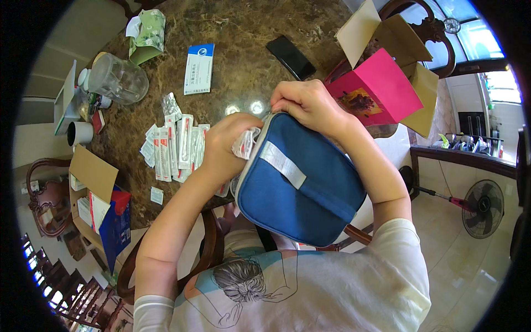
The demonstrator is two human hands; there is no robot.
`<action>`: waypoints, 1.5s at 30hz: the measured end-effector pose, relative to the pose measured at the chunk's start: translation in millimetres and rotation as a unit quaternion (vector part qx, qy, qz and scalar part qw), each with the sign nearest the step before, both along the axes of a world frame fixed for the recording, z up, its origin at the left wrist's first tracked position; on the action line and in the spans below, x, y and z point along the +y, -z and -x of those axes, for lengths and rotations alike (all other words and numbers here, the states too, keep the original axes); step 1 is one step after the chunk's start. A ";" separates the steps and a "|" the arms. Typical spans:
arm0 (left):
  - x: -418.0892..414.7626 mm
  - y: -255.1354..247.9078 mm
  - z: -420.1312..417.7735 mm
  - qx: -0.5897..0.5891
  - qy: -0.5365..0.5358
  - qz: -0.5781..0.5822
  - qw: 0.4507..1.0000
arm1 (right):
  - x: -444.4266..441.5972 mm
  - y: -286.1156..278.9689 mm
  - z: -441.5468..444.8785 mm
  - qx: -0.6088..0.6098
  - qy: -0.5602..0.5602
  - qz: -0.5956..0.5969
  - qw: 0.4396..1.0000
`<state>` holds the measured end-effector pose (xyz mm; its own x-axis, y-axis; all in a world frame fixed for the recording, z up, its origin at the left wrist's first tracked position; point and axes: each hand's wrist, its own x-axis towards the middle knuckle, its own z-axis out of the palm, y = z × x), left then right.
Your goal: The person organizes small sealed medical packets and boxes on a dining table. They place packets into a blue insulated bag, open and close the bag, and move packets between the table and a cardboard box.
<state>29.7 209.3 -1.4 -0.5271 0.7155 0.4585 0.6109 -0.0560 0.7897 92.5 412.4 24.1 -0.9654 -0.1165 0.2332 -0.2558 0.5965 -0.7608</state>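
Observation:
A blue fabric zip bag (298, 186) with a pale trim and a silver-grey strip is tilted at the table's near edge, above my lap. My right hand (309, 101) pinches its upper rim near the zip. At the bag's left side, my left hand (226, 141) holds a clear plastic-wrapped packet (245, 144) against the opening. The bag's inside faces away and is hidden. Left of that hand lies a loose pile of sealed syringe packs (186, 143) with red marks. A small square sachet (157, 195) rests below the pile.
On the marble-look table (240, 50) are a blue-and-white carton (199, 69), a black phone (291, 57), a clear jar (120, 79), a tissue pack (148, 35) and a mug (81, 133). An open pink box (373, 89) stands right; an open carton (93, 207) stands left.

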 end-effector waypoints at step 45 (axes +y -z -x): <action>-2.8 -7.7 -5.2 -0.005 -0.035 0.081 0.996 | 0.1 20.6 -6.0 0.001 -0.022 0.025 0.999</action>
<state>34.9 206.5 6.4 -0.5820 0.7413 0.3343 0.6012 0.1154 0.7907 98.5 412.6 3.5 -0.9592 -0.1467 0.2417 -0.2823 0.5461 -0.7887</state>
